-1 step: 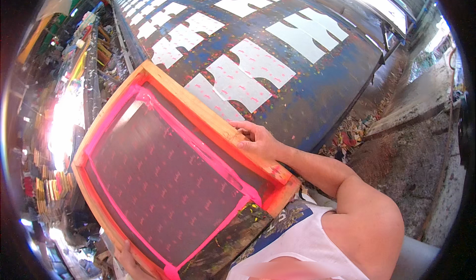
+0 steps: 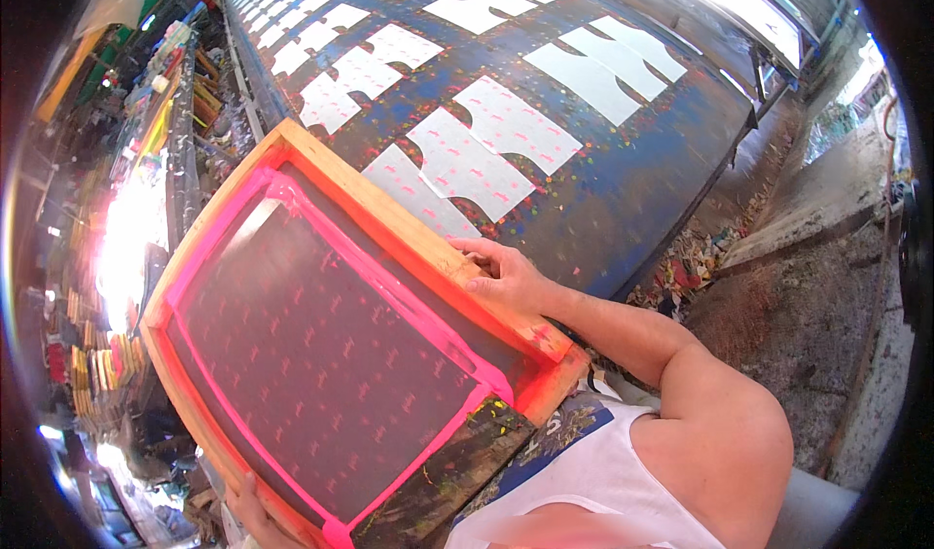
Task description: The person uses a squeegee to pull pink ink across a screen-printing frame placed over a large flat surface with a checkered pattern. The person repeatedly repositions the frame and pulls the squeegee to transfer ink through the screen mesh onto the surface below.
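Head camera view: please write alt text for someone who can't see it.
A person's left hand and right hand hold a wooden frame around a dark panel edged in pink, near a long, stained table bearing rows of white pieces, some pink-patterned.

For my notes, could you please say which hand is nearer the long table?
The right hand, on the side of the frame facing the table; the left hand holds the farther side.

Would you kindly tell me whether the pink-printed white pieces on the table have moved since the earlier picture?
No: judged against the blue-stained table and its edge, the pink-printed white pieces lie in the same places, with no visible shift in any direction.
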The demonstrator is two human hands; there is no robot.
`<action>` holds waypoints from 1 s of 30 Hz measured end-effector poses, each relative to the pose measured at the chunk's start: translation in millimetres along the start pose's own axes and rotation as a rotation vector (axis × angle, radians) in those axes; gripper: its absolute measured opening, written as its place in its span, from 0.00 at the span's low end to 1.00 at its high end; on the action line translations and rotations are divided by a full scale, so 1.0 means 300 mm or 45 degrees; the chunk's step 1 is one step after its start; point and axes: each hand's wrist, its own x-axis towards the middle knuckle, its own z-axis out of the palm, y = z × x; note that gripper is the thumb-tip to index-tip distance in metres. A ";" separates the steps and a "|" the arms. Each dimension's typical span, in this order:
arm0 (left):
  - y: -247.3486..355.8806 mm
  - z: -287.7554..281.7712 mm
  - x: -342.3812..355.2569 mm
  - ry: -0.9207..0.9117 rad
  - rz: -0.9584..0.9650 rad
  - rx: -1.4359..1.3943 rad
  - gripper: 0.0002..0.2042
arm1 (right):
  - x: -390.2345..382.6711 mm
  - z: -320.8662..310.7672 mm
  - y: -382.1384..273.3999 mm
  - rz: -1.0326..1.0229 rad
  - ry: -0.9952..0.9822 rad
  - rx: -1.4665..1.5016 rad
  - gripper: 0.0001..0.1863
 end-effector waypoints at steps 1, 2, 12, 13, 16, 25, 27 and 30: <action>0.003 -0.006 -0.022 0.006 -0.004 -0.004 0.27 | 0.012 0.000 0.001 0.057 -0.002 0.003 0.43; 0.010 -0.014 -0.040 0.013 -0.002 -0.009 0.27 | 0.016 0.003 -0.002 -0.006 -0.022 0.056 0.40; -0.152 0.122 0.060 -0.098 -0.093 -0.118 0.29 | 0.039 -0.028 -0.150 0.008 0.023 -0.155 0.37; -0.156 0.148 0.066 -0.104 -0.098 -0.131 0.29 | 0.039 -0.038 -0.163 0.032 0.045 -0.193 0.37; -0.122 0.223 0.079 -0.049 -0.095 -0.028 0.28 | 0.040 -0.093 -0.175 0.035 0.071 -0.210 0.37; 0.180 0.515 0.042 -0.045 -0.056 0.054 0.27 | 0.150 -0.409 -0.198 -0.004 0.073 -0.048 0.37; 0.232 0.601 -0.003 -0.040 -0.053 0.084 0.27 | 0.169 -0.521 -0.215 -0.003 0.070 -0.070 0.37; 0.334 0.703 -0.070 -0.001 -0.053 0.149 0.27 | 0.190 -0.672 -0.237 0.025 0.049 -0.050 0.37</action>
